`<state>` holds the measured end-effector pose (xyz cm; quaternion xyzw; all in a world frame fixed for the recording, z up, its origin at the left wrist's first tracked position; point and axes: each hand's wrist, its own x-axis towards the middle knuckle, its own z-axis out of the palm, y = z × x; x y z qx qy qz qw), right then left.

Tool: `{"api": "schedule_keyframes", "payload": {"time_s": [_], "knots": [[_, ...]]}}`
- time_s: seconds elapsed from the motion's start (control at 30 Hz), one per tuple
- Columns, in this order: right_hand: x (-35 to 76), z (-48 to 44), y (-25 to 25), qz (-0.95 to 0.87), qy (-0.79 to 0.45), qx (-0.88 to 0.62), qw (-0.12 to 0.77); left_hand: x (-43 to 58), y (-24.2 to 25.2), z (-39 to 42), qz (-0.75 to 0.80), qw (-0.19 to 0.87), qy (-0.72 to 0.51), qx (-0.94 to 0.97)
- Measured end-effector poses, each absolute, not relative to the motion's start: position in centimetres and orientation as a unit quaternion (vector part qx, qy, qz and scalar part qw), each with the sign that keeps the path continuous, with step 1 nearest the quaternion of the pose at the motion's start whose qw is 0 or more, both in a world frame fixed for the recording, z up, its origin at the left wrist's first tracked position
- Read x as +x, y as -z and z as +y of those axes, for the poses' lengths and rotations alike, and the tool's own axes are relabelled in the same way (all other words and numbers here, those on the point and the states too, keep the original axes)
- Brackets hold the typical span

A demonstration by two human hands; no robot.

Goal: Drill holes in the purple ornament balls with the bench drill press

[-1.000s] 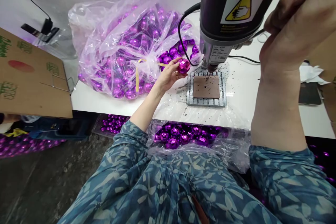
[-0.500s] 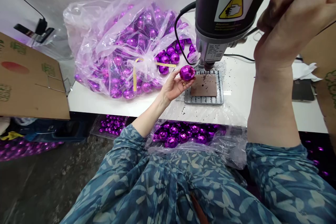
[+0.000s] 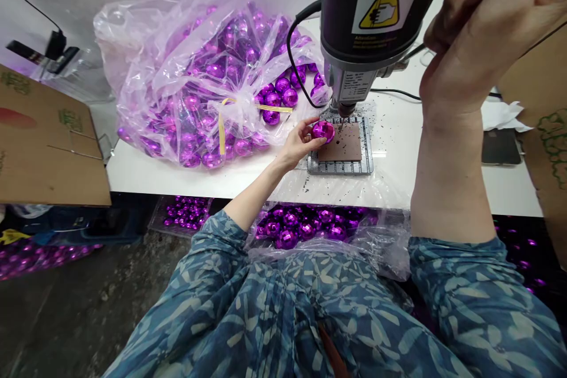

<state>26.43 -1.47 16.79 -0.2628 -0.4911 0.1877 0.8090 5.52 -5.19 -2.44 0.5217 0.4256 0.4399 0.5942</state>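
Clearly, we have our left hand (image 3: 299, 144) closed around a purple ball (image 3: 323, 131), fingers and thumb gripping its shiny, faceted surface. We see that ball over the left edge of a brown board (image 3: 349, 147), just beside the drill press (image 3: 383, 23); whether it touches the board, we cannot tell. Our right hand (image 3: 491, 29) is raised at the upper right, near the machine's head, its fingers curled; what it grasps, if anything, is hidden from us, so we cannot say.

Under the board we see a slotted metal base (image 3: 368, 150), and dark shavings (image 3: 371, 115) are scattered around it on the white table (image 3: 394, 180). We notice 1 yellow warning label (image 3: 378, 1) on the dark housing, with a black cable (image 3: 289, 53) looping down on its left.

To the left of the press we have a large clear bag (image 3: 190, 77) packed with purple balls, its neck gathered by a yellow tie (image 3: 222, 136), and a cluster of balls (image 3: 290, 97) near that neck. Below the table edge, in front of us, more balls (image 3: 305, 230) lie in open plastic. We have 1 cardboard box (image 3: 48, 147) at far left, and white crumpled paper (image 3: 502, 115) at right, beside a dark flat object (image 3: 500, 147).
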Motion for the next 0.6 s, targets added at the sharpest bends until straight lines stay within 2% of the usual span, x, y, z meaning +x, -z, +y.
{"api": "schedule_keyframes", "payload": {"time_s": [0.23, 0.47, 0.6], "knots": [[26.0, -1.9, -17.0, -0.504, -0.172, -0.308, 0.788, 6.2, 4.8, -3.9, 0.438, 0.523, -0.426, 0.594], [26.1, -2.3, -16.9, -0.533, -0.125, -0.337, 0.766, 6.7, 4.7, -3.7, 0.455, 0.508, -0.392, 0.618], [26.1, -2.9, -17.2, -0.54, -0.133, -0.341, 0.758, 7.5, 4.5, -3.8, 0.457, 0.452, -0.383, 0.663]]}}
